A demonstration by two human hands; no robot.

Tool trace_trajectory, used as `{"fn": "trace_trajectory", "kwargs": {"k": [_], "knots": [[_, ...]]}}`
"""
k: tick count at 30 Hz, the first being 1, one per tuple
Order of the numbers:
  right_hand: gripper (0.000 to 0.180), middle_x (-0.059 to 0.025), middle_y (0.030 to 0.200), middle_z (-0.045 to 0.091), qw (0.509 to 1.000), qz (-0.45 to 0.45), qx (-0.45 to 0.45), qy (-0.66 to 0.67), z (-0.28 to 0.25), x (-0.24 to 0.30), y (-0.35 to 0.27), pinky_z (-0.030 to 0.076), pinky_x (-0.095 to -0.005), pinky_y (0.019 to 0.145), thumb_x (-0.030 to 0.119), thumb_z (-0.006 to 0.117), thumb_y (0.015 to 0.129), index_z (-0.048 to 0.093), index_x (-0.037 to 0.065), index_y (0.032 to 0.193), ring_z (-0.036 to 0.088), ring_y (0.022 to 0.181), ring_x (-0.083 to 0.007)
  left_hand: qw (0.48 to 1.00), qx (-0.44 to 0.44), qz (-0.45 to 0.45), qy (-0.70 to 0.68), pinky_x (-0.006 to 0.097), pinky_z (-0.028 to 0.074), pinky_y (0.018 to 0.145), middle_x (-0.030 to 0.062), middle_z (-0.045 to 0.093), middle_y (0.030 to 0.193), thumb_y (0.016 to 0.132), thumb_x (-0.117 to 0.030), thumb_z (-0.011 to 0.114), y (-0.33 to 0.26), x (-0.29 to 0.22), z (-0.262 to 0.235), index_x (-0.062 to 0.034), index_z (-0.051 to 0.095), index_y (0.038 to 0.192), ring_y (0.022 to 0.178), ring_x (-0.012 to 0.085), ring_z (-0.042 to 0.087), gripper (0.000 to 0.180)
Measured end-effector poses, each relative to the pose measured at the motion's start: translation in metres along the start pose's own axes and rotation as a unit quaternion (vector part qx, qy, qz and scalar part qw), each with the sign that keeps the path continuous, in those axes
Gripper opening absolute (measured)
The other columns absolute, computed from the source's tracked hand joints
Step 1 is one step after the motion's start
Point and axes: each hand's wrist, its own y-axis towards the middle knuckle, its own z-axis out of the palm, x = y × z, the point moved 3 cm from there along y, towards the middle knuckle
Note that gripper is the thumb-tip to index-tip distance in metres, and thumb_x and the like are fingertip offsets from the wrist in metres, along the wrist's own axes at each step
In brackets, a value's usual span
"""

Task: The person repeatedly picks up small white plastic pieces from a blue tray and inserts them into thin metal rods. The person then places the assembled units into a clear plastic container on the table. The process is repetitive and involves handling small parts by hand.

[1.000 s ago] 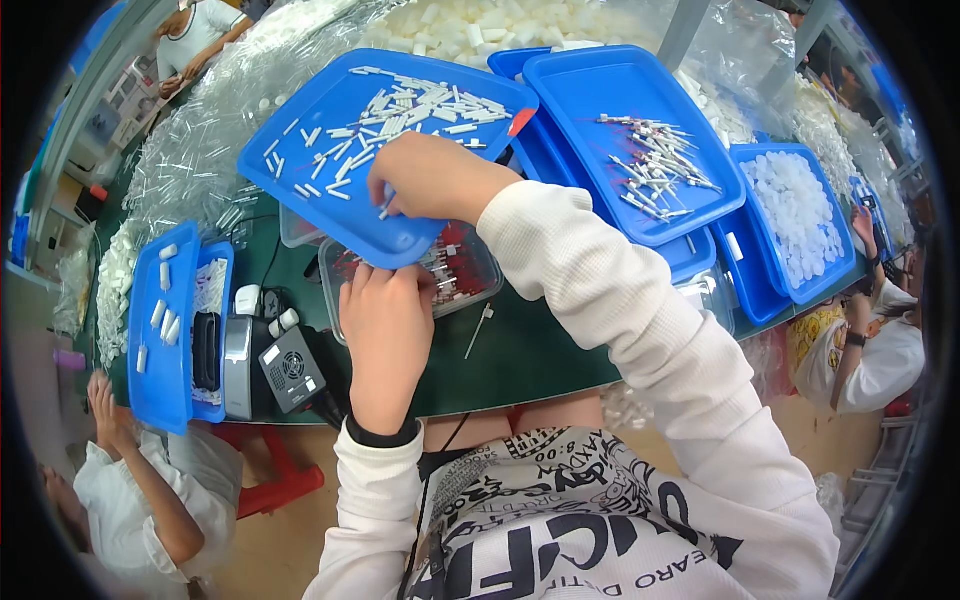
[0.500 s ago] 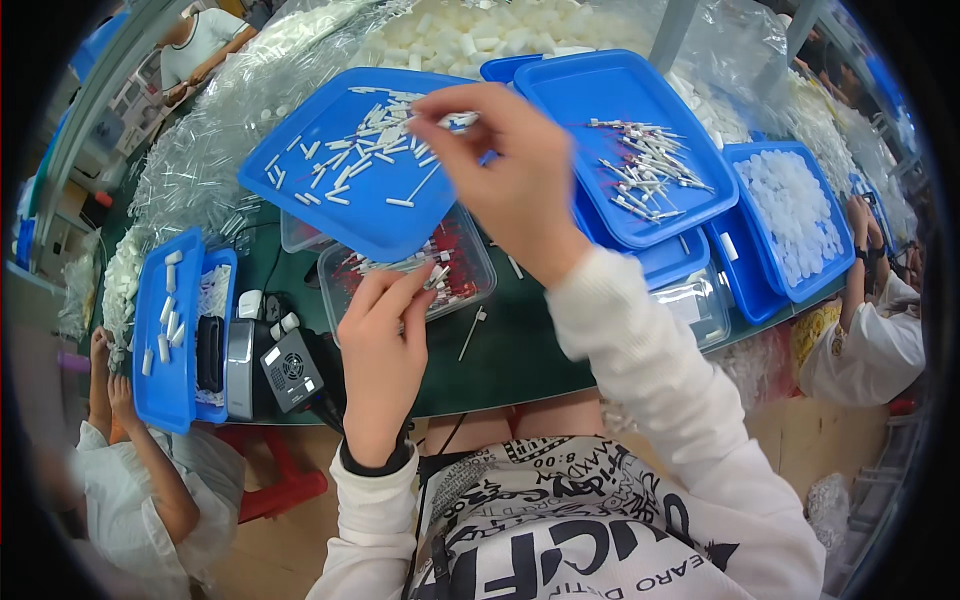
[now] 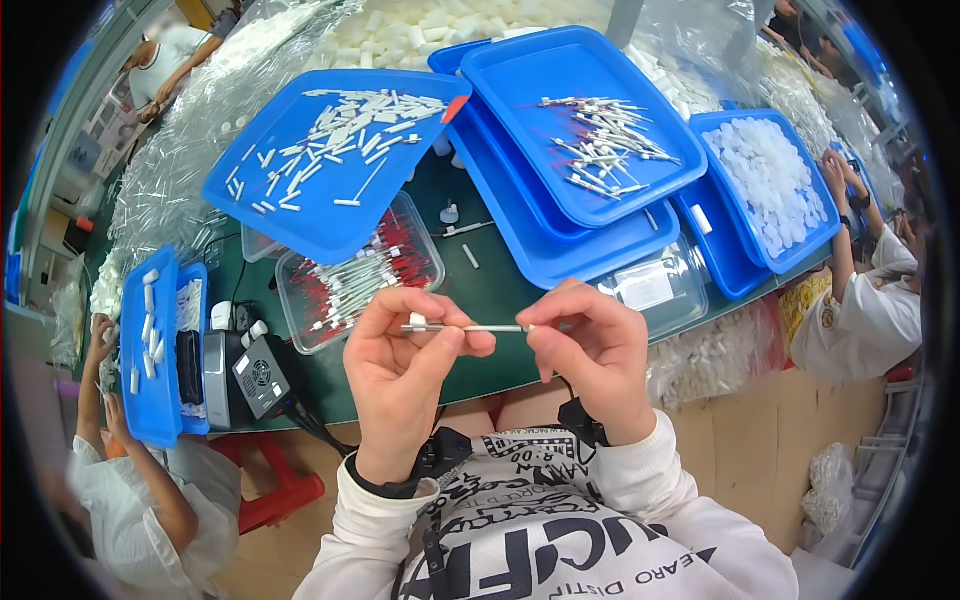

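Observation:
In front of my body, my left hand (image 3: 395,375) is closed on a thin pale rod (image 3: 490,328) with a white fitting at its left end. The rod lies nearly level. At its other end, my right hand (image 3: 592,345) pinches with thumb and fingertips; a small white piece shows there, mostly hidden by the fingers. Just beyond my left hand stands a clear plastic box (image 3: 437,262), holding many similar rods with white ends and red parts. Behind it, a tilted blue tray (image 3: 325,228) carries scattered small white tubes.
Right of centre, stacked blue trays (image 3: 500,90) hold more white rods. Farther right is a blue tray (image 3: 712,125) of translucent white pieces. A small dark device with a fan (image 3: 262,377) stands at left, near another blue tray (image 3: 135,300). Co-workers sit on both sides.
My right hand has come down from above the blue tray to meet my left hand. The rod now stretches between them. The view has shifted slightly.

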Motion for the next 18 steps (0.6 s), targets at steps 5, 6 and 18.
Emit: {"fn": "trace_trajectory", "kwargs": {"k": [5,6,18], "knots": [[0.014,-0.0067,0.091,0.062,1.000,-0.010,-0.010,-0.024,-0.012,-0.001,-0.004,0.050,-0.0190,0.053,-0.001,0.068,0.084,0.070,-0.001,0.098,0.060,0.077,-0.0092,0.999,0.005,0.006,0.050,0.032,0.058,0.078,0.0153,0.063,0.095,0.087,0.012,0.057,-0.002,0.002,0.005,0.0049,0.053,0.103,0.086,0.0242,0.069,0.018],[0.014,-0.0067,0.091,0.062,1.000,-0.014,-0.010,-0.019,-0.013,-0.002,-0.004,0.050,-0.0187,0.052,-0.002,0.068,0.084,0.070,-0.001,0.098,0.060,0.075,-0.0090,0.997,0.004,0.003,0.075,0.032,0.058,0.078,0.0157,0.064,0.096,0.086,0.012,0.057,-0.003,0.002,0.006,0.0053,0.053,0.103,0.087,0.0246,0.069,0.018],[0.013,-0.0083,0.082,0.070,0.975,-0.065,-0.024,-0.210,-0.017,0.005,-0.008,0.054,-0.0250,0.064,0.003,0.073,0.081,0.071,-0.001,0.093,0.069,0.074,-0.0146,0.963,0.082,0.044,0.254,0.030,0.055,0.083,0.0139,0.065,0.100,0.085,0.012,0.061,-0.003,0.016,0.013,0.0085,0.059,0.107,0.094,0.0197,0.067,0.023]]}}
